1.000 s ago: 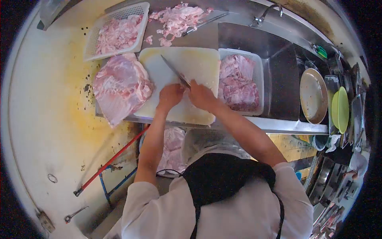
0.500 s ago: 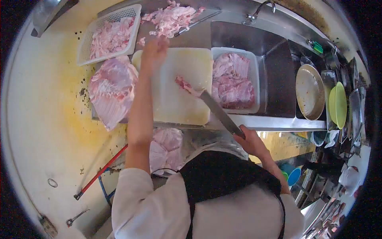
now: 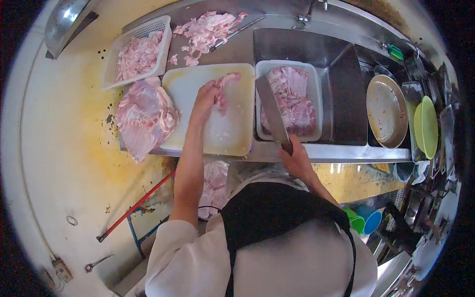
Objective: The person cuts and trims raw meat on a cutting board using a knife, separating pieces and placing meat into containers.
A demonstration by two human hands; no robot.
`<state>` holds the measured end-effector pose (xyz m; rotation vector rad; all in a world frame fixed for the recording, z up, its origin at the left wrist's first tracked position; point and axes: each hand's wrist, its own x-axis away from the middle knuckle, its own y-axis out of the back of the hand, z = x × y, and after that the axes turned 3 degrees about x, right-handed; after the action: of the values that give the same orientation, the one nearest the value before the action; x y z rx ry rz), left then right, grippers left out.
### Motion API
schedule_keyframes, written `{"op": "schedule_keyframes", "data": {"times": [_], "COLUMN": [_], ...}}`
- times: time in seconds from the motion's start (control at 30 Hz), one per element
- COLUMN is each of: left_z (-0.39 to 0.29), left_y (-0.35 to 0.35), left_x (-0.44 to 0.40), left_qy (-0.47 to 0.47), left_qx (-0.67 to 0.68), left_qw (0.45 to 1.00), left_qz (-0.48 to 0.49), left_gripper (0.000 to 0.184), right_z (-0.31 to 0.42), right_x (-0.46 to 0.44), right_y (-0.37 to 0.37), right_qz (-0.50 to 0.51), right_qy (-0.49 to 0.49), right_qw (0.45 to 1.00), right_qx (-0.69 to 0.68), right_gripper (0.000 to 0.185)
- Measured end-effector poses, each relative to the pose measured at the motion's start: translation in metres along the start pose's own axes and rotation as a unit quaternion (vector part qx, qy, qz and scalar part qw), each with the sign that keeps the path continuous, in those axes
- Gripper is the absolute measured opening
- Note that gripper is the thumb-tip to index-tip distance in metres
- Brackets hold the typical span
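Over the white cutting board (image 3: 178,119), my left hand (image 3: 208,96) grips a strip of raw meat (image 3: 228,81), its fingers closed round one end. My right hand (image 3: 295,157) is wrapped round the handle of a large knife (image 3: 273,109). The broad blade points up and away, in front of the left side of a white basket (image 3: 319,116) that holds large pieces of raw meat (image 3: 297,96). To the left, a big slab of raw meat (image 3: 146,119) overlaps the board's left edge.
A perforated white basket (image 3: 167,49) of meat trimmings stands at the far left. Loose trimmings (image 3: 210,29) lie behind the board beside a thin dark rod (image 3: 240,32). A sink (image 3: 341,99), a faucet (image 3: 304,21), a round pan (image 3: 387,114) and a green basin (image 3: 426,127) are to the right.
My left hand has come back from the trimmings onto the board and taken hold of the meat strip. The knife has left the strip, swinging more upright toward the right basket.
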<state>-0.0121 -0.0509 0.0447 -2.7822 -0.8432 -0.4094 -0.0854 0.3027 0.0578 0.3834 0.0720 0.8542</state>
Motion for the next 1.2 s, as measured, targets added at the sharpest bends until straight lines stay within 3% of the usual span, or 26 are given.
{"op": "schedule_keyframes", "data": {"times": [0.03,0.07,0.13,0.2,0.23,0.3,0.43,0.5,0.6,0.7,0.8,0.9,1.0,1.1,1.2], "left_z": [-0.010,-0.011,-0.010,0.023,0.034,0.046,0.040,0.048,0.052,0.064,0.073,0.058,0.063,0.080,0.080], "left_y": [0.003,0.003,0.005,0.024,0.029,0.036,0.026,0.029,0.034,0.043,0.052,0.047,0.049,0.060,0.068], "left_x": [0.004,0.008,0.021,0.030,0.036,0.044,0.068,0.071,0.075,0.087,0.089,0.093,0.097,0.095,0.099], "left_qy": [0.028,0.028,0.030,-0.030,-0.059,-0.066,-0.020,-0.051,-0.100,-0.106,-0.130,-0.153,-0.160,-0.164,-0.142], "left_qx": [-0.025,-0.174,-0.454,-0.495,-0.513,-0.475,-0.437,-0.438,-0.438,-0.448,-0.412,-0.401,-0.379,-0.406,-0.420], "left_qw": [0.999,0.984,0.889,0.865,0.851,0.870,0.888,0.883,0.878,0.873,0.885,0.885,0.894,0.879,0.877], "left_qz": [0.015,-0.006,-0.050,-0.083,-0.097,-0.119,-0.144,-0.161,-0.165,-0.160,-0.172,-0.181,-0.177,-0.190,-0.186], "left_gripper": [0.028,0.027,0.024,0.022,0.022,0.023,0.022,0.020,0.017,0.015,0.015,0.017,0.016,0.014,0.013], "right_z": [-0.003,-0.006,0.002,0.014,0.014,0.014,0.055,0.086,0.078,0.034,0.046,0.107,0.078,0.027,0.100], "right_x": [-0.005,-0.009,-0.014,-0.015,-0.015,-0.017,-0.024,-0.028,-0.038,-0.055,-0.037,-0.036,-0.031,-0.028,-0.028], "right_y": [-0.002,-0.003,-0.006,-0.010,-0.012,-0.016,-0.022,-0.028,-0.049,-0.034,-0.036,-0.045,-0.088,-0.087,-0.055], "right_qz": [0.021,0.042,0.083,0.120,0.123,0.127,0.080,0.041,0.044,0.192,0.119,0.143,0.095,0.232,0.285], "right_qy": [0.001,0.003,-0.037,-0.125,-0.097,-0.042,0.056,0.091,0.047,0.009,-0.012,-0.087,-0.024,0.009,-0.107], "right_qw": [1.000,0.998,0.994,0.984,0.985,0.984,0.991,0.994,0.993,0.952,0.945,0.972,0.985,0.955,0.931], "right_qx": [0.023,0.046,0.060,0.040,0.066,0.117,0.086,0.048,0.101,0.239,0.305,0.166,0.143,0.185,0.202], "right_gripper": [0.039,0.042,0.045,0.045,0.045,0.045,0.049,0.050,0.043,0.042,0.040,0.041,0.040,0.041,0.043]}}
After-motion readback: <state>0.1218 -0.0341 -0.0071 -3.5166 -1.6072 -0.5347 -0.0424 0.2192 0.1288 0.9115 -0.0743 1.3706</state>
